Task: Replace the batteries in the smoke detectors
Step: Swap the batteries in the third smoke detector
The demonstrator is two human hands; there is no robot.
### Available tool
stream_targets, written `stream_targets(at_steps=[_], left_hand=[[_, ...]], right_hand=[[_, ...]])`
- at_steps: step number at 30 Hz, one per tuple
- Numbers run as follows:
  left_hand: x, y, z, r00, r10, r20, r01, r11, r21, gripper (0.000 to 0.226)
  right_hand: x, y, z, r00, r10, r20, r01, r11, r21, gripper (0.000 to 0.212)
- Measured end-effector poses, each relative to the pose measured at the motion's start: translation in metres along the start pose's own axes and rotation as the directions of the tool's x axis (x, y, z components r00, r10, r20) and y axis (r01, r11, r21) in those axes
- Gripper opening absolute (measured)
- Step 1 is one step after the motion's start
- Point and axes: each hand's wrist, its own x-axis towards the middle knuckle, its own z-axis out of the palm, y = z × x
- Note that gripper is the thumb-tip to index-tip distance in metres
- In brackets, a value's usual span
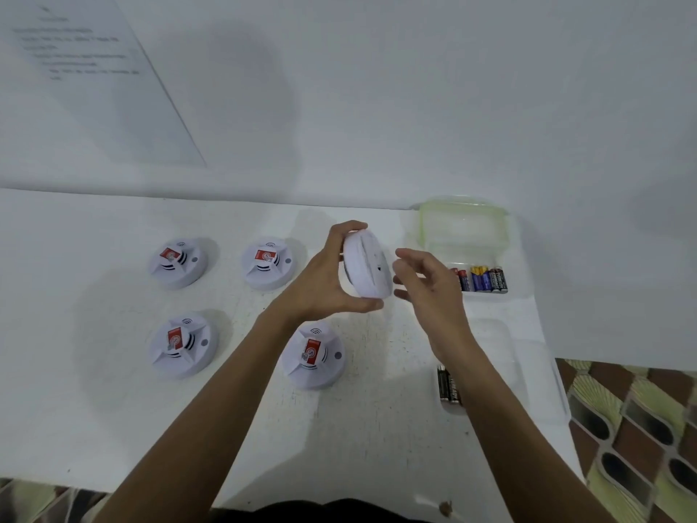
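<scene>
Our left grip curls around a white smoke detector, held on edge above the table, between four other detectors at left and batteries in a clear container at right. Our right grip hangs spread just beside it.

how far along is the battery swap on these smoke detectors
Done: cannot tell. Four detectors lie closed, face up on the table, with nothing showing which cells are inside. In hand: the left hand grips a fifth detector on edge, the right hand open beside it. Left: at least this one. Coloured batteries wait in the green-rimmed box, black batteries nearer.
</scene>
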Motion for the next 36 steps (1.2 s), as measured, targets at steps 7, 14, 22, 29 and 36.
stream_targets(at_steps=[7,14,22,29,36], left_hand=[[-0.014,0.012,0.005,0.998,0.061,-0.031,-0.065,0.99,-0.128,0.1],[-0.018,0.028,0.004,0.998,-0.006,-0.058,-0.001,0.993,-0.114,0.081],[-0.027,0.026,0.001,1.0,0.004,0.008,-0.003,0.99,-0.14,0.083],[-0.035,0.018,-0.004,0.999,0.01,0.036,-0.004,0.985,-0.175,0.097],[-0.037,0.025,-0.008,0.998,0.045,-0.035,-0.048,0.996,-0.078,0.096]], right_hand=[[-0.025,-0.013,0.005,0.992,-0.109,0.068,0.112,0.992,-0.049,0.058],[-0.044,-0.014,0.015,0.981,-0.195,-0.013,0.189,0.962,-0.198,0.077],[-0.05,-0.009,0.02,0.978,-0.206,0.028,0.208,0.969,-0.134,0.077],[-0.056,-0.008,0.022,0.963,-0.259,0.069,0.268,0.948,-0.171,0.076],[-0.064,-0.007,0.036,0.946,-0.305,-0.108,0.28,0.939,-0.202,0.069]])
